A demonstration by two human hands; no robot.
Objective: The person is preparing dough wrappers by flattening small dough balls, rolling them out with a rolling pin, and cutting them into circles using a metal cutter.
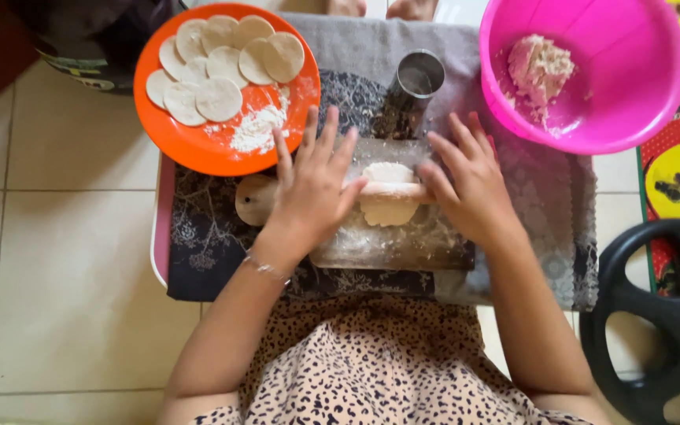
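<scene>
On the board, our left hand & right hand, both spread flat, press the rolling pin over one dough disc; approx. ten discs plated, dough lump left.

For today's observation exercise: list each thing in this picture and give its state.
left hand: flat on the rolling pin
right hand: flat on the rolling pin
rolling pin: lying across the dough
dough piece: partly flattened
orange plate: holds cut rounds, flour
pink bowl: holds a dough lump
metal cup: upright
</scene>
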